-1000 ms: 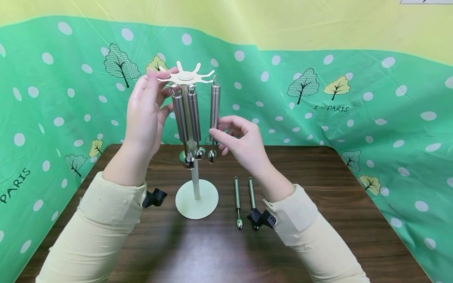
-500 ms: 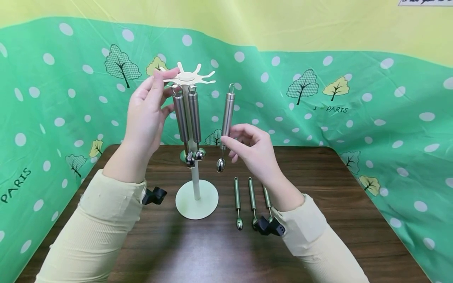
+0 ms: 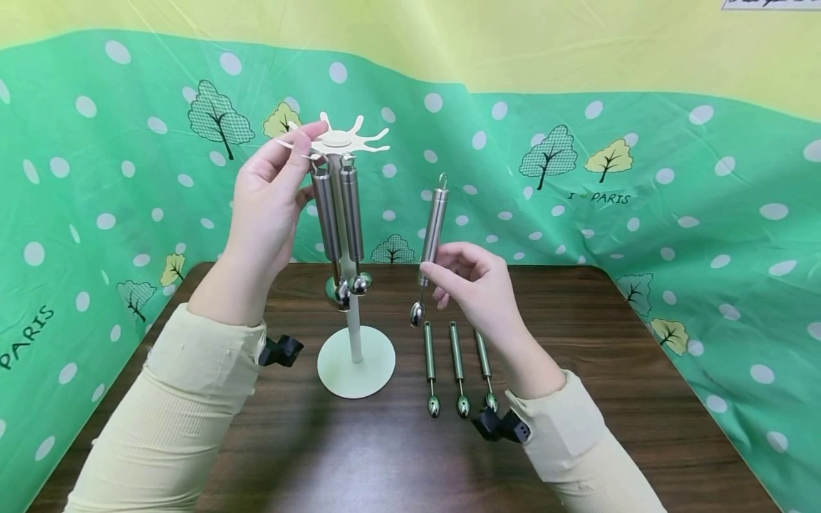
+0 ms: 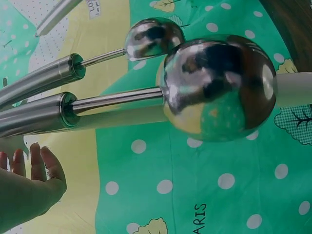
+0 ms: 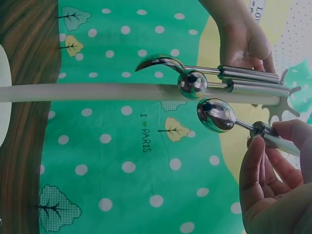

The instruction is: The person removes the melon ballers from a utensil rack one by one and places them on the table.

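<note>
Three metal scoops (image 3: 456,353) lie in a row on the wood table (image 3: 359,456), head view, right of the white stand (image 3: 354,313); right wrist and black wrist mount (image 3: 503,426) partly block the rightmost. Left hand (image 3: 266,203) pinches an arm at the stand's top, some fingers hidden behind it. Right hand (image 3: 474,281) grips another scoop, the held scoop (image 3: 433,228), tilted, head down, clear of stand and table. At least two hanging scoops (image 3: 352,214) in front of the pole. Dotted cloth (image 3: 500,185) behind.

Left wrist view: hanging scoop heads fill the foreground, covering part of the pole; left hand lower left.

Right wrist view: thumb and fingers around the held scoop's handle; hanging scoops partly cover left hand.
</note>
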The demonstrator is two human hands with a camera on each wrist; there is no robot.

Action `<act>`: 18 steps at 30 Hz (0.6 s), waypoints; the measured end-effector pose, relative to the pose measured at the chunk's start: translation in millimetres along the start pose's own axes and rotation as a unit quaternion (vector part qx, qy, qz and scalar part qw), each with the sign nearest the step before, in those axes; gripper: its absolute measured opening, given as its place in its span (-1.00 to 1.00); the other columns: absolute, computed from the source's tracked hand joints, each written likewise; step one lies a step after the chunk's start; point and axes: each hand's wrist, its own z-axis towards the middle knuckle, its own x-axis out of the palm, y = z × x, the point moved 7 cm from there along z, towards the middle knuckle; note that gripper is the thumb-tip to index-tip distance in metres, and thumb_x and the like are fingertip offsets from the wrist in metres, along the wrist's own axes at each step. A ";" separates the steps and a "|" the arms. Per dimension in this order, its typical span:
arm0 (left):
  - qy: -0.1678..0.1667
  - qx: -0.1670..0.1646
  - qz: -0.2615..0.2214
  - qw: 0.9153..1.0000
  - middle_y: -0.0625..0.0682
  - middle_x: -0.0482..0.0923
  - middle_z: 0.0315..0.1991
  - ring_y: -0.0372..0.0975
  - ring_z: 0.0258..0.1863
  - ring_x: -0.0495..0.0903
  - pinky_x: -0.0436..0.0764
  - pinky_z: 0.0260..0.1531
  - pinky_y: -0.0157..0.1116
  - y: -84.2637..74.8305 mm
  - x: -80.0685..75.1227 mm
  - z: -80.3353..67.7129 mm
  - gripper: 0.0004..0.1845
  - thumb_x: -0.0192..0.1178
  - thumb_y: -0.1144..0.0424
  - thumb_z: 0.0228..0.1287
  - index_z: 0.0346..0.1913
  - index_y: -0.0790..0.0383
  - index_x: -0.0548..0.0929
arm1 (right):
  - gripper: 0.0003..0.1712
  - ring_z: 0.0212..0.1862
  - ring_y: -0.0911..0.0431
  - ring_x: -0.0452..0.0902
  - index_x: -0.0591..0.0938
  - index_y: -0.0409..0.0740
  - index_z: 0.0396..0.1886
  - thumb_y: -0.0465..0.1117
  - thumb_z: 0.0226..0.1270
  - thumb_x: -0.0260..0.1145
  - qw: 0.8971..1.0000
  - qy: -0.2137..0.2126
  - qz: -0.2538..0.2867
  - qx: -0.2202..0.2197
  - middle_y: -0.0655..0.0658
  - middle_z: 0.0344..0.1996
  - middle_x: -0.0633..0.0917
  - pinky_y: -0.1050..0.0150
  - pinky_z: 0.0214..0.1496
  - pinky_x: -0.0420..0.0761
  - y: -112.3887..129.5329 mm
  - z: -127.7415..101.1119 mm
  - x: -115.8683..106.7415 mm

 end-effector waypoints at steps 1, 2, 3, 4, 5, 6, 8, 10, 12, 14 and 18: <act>0.001 0.004 0.002 1.000 0.01 0.59 0.11 -0.23 0.09 0.49 0.48 -0.13 -0.27 -0.3 -0.1 0.5 -0.70 0.11 0.18 0.46 0.11 0.21 0.66 | -0.84 -0.60 0.16 0.57 0.66 -0.26 -0.20 -0.36 0.23 0.39 1.000 -0.001 0.000 0.002 0.07 -0.53 0.67 0.25 -0.52 0.64 -1.4 -0.6 -0.9; 0.001 0.006 0.003 1.000 0.00 0.60 0.08 -0.23 0.07 0.50 0.49 -0.13 -0.27 -0.5 -0.3 0.9 -0.72 0.12 0.19 0.46 0.09 0.20 0.67 | -0.85 -0.60 0.16 0.57 0.66 -0.25 -0.20 -0.36 0.23 0.39 1.000 -0.001 0.002 0.003 0.06 -0.53 0.68 0.25 -0.53 0.64 -2.3 -1.2 -1.6; 0.002 0.008 0.003 1.000 0.00 0.60 0.07 -0.23 0.07 0.50 0.49 -0.13 -0.27 -0.6 -0.4 1.2 -0.73 0.13 0.19 0.45 0.08 0.20 0.67 | -0.85 -0.60 0.17 0.56 0.66 -0.24 -0.20 -0.36 0.23 0.39 1.000 -0.002 0.003 0.004 0.06 -0.54 0.68 0.25 -0.53 0.64 -3.1 -1.8 -2.2; 0.002 0.009 0.002 1.000 0.00 0.61 0.05 -0.23 0.05 0.51 0.49 -0.13 -0.27 -0.5 -0.7 1.5 -0.74 0.14 0.20 0.44 0.06 0.20 0.68 | -0.86 -0.60 0.17 0.56 0.66 -0.24 -0.21 -0.36 0.22 0.38 1.000 -0.002 0.004 0.004 0.06 -0.54 0.68 0.24 -0.53 0.64 -4.1 -2.3 -2.8; 0.002 0.010 0.000 1.000 0.00 0.61 0.04 -0.22 0.04 0.52 0.50 -0.13 -0.27 -0.3 -1.0 1.8 -0.75 0.15 0.21 0.44 0.05 0.20 0.68 | -0.86 -0.60 0.18 0.56 0.66 -0.23 -0.21 -0.37 0.23 0.38 1.000 -0.003 0.004 0.004 0.06 -0.54 0.68 0.24 -0.53 0.64 -5.0 -2.8 -3.5; 0.002 0.012 -0.001 1.000 0.01 0.61 0.03 -0.22 0.03 0.53 0.50 -0.13 -0.27 -0.4 -1.2 2.0 -0.76 0.16 0.21 0.43 0.04 0.20 0.68 | -0.86 -0.61 0.18 0.56 0.66 -0.22 -0.21 -0.37 0.22 0.39 1.000 -0.003 0.005 0.005 0.06 -0.54 0.67 0.24 -0.53 0.64 -5.9 -3.3 -4.1; 0.003 0.014 -0.004 1.000 0.01 0.61 0.02 -0.22 0.01 0.53 0.49 -0.12 -0.27 -0.6 -1.5 2.2 -0.77 0.16 0.22 0.43 0.02 0.20 0.69 | -0.86 -0.61 0.18 0.55 0.66 -0.22 -0.21 -0.37 0.22 0.38 1.000 -0.005 0.007 0.004 0.08 -0.54 0.67 0.23 -0.53 0.64 -6.5 -4.5 -5.1; 0.004 0.017 -0.006 1.000 0.01 0.61 0.02 -0.21 0.00 0.53 0.49 -0.12 -0.27 -0.8 -1.5 2.3 -0.79 0.17 0.23 0.43 0.01 0.20 0.69 | -0.86 -0.61 0.19 0.55 0.66 -0.20 -0.22 -0.38 0.22 0.38 1.000 -0.007 0.008 0.006 0.08 -0.54 0.66 0.24 -0.54 0.64 -8.1 -5.8 -6.2; 0.006 0.022 -0.006 1.000 0.01 0.61 0.03 -0.21 0.00 0.53 0.48 -0.12 -0.25 -1.3 -1.1 2.4 -0.79 0.16 0.22 0.44 0.01 0.19 0.69 | -0.86 -0.61 0.19 0.55 0.66 -0.18 -0.22 -0.38 0.22 0.38 1.000 -0.008 0.009 0.010 0.08 -0.54 0.66 0.25 -0.54 0.64 -9.6 -7.3 -7.3; 0.007 0.023 -0.008 1.000 0.01 0.61 0.06 -0.21 0.03 0.53 0.47 -0.10 -0.23 -1.4 -1.0 2.6 -0.79 0.15 0.22 0.45 0.00 0.19 0.69 | -0.86 -0.62 0.19 0.55 0.66 -0.17 -0.23 -0.39 0.21 0.38 1.000 -0.009 0.009 0.013 0.08 -0.54 0.66 0.27 -0.54 0.64 -10.9 -8.6 -8.5; 0.005 0.016 -0.018 1.000 0.04 0.58 0.11 -0.20 0.00 0.54 0.42 -0.08 -0.21 -1.3 -1.8 3.1 -0.76 0.12 0.17 0.48 -0.01 0.21 0.69 | -0.85 -0.62 0.18 0.55 0.66 -0.21 -0.23 -0.41 0.21 0.38 1.000 -0.009 0.005 0.015 0.07 -0.54 0.65 0.29 -0.53 0.63 -12.6 -11.4 -11.2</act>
